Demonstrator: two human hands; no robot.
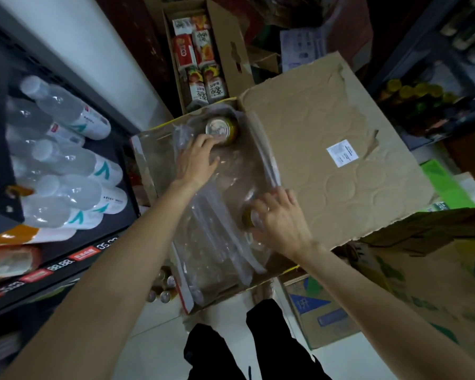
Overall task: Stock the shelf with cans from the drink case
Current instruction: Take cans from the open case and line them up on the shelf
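— Head view, left hand (196, 157)?
— Inside the drink case (159, 171), fingers loosely spread, tips touching the far can (222, 130) in the back corner.
— Right hand (279, 218)?
— Curled round a second can (251, 218) by the case's right wall, amid loose plastic wrap (220, 231).
— Shelf (74, 250)?
— Left, holding water bottles (66, 160).

The pale tiled floor (154, 338) carries several cardboard boxes. The open drink case (159, 165) stands in the middle, its big flap (327, 127) folded out to the right. Behind it stands a narrow carton (222, 50) filled with juice packs. To the right stand a blue-printed box (318, 314) and a green-printed box (436, 283). At the left, the dark shelf (80, 259) holds clear water bottles (66, 165) lying on their sides, with red price tags on its front edge.
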